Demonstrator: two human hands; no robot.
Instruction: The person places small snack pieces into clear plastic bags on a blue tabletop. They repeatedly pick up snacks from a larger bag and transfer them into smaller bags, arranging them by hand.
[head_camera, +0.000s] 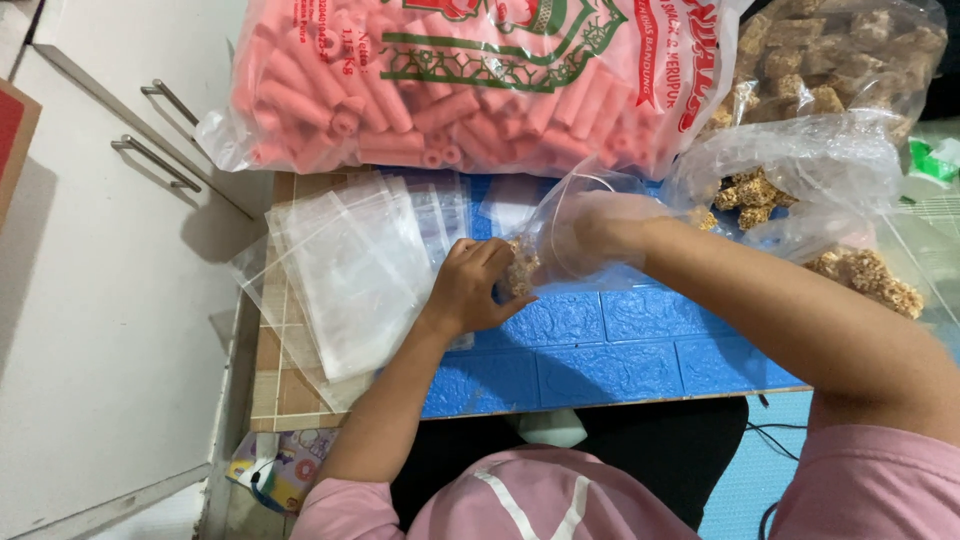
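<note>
A: Hands?
B: Left hand (468, 285) pinches small clear bag (560, 235); right hand (600, 222) is inside it, fingers closed on brown snack pieces (520, 268).
A: Progress?
B: Early; empty bags (345, 265) stacked on desk (610, 365), snack heap (870, 275) remains.

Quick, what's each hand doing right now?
Left hand: closed on the small clear bag of brown snack pieces.
Right hand: inside that bag; grip cannot be told.
</note>
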